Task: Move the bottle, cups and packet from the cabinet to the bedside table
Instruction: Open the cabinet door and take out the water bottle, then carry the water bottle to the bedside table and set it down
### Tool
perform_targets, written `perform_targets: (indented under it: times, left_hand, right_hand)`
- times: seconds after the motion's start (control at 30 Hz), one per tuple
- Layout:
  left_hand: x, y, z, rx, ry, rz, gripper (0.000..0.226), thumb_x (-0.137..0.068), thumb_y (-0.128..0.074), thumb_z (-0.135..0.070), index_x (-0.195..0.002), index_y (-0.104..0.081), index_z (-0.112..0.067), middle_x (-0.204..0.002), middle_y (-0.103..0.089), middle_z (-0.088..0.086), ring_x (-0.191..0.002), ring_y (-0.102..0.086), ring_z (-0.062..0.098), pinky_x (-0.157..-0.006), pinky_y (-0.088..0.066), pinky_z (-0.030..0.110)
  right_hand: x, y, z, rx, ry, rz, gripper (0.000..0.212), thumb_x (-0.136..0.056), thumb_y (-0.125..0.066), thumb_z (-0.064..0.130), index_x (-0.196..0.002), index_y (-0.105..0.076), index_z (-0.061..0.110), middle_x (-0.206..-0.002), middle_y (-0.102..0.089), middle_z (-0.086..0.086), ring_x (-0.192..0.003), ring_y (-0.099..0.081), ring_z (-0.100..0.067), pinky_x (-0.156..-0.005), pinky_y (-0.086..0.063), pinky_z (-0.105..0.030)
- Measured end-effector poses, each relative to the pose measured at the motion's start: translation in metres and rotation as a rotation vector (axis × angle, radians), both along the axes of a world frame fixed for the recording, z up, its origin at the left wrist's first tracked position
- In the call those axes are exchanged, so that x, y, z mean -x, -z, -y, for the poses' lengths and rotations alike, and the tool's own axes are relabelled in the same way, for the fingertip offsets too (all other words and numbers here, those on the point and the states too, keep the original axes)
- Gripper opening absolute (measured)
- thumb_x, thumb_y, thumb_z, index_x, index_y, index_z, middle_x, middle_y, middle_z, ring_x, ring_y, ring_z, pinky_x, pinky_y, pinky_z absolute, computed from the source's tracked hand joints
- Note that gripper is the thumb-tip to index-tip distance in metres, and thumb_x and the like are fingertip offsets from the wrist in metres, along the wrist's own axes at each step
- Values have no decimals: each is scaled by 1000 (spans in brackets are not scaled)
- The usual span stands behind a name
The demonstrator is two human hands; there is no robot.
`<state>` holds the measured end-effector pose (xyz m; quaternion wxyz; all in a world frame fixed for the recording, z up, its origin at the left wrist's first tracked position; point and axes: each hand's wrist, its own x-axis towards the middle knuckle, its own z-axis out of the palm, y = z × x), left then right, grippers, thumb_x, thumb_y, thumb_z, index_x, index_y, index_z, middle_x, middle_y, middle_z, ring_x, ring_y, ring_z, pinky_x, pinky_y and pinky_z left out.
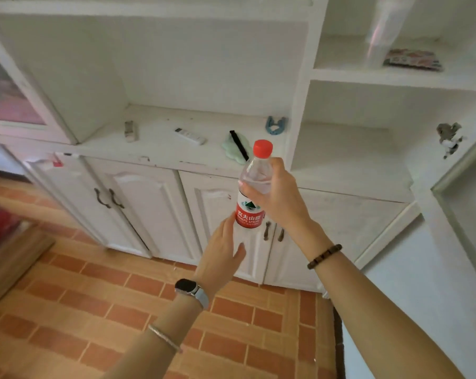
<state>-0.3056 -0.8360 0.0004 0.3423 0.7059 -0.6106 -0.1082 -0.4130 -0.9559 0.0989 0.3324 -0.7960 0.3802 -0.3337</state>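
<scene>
A clear water bottle [254, 170] with a red cap and red label is held upright in front of the white cabinet [154, 149]. My right hand [279, 196] is shut on its upper body. Below it, my left hand [221, 254] reaches up with fingers apart, fingertips touching the label's lower left. On the upper right shelf stands a stack of clear plastic cups [383, 28], blurred, and a flat colourful packet [413, 60] lies beside it.
The cabinet counter holds a remote [190, 136], a small white object [130, 131], a pale green item with a black strip [236, 147] and a blue clip [276, 125]. Cabinet doors are closed below. Brick-pattern floor; a wooden furniture edge [15, 258] at left.
</scene>
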Motion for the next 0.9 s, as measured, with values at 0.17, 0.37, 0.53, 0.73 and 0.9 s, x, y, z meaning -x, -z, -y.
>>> perform_targets:
  times: [0.17, 0.37, 0.53, 0.73, 0.9]
  left_hand:
    - [-44, 3, -65, -58, -186, 0, 69, -93, -53, -24, -149, -13, -18, -149, -33, 4, -127, -45, 21, -106, -36, 31]
    - [-96, 2, -161, -55, -415, -7, 71, -91, -55, -19, -149, -13, -17, -149, -33, 4, -130, -41, 19, -103, -34, 26]
    - [-135, 2, -262, -77, -532, 13, 74, -91, -55, -19, -150, -10, -17, -150, -32, 4, -129, -42, 17, -103, -30, 20]
    - [-167, 4, -392, -116, -681, 38, 73, -93, -53, -20, -150, -9, -12, -151, -30, 6, -133, -37, 17, -107, -26, 22]
    - [-182, 11, -491, -127, -824, 50, 74, -92, -54, -15, -150, -8, -11, -150, -33, 8, -131, -40, 18, -107, -33, 24]
  right_hand:
    - [-68, 2, -50, 1, -181, -34, 58, -82, -70, 48, -125, -42, 22, -117, -61, 3, -105, -60, -15, -87, -54, -32]
    - [-150, 0, -135, 5, -403, -31, 52, -82, -71, 45, -121, -42, 27, -121, -60, 3, -110, -60, -15, -92, -54, -35]
    - [-209, -1, -230, 4, -533, -36, 56, -82, -72, 45, -124, -41, 25, -123, -59, 4, -109, -60, -15, -91, -54, -34]
    - [-266, 4, -354, 31, -739, -31, 57, -81, -73, 47, -124, -42, 26, -120, -61, 4, -106, -61, -13, -92, -54, -33]
    - [-307, 15, -450, 96, -883, -19, 65, -75, -65, 64, -125, -41, 31, -120, -58, 8, -108, -60, -12, -89, -57, -39]
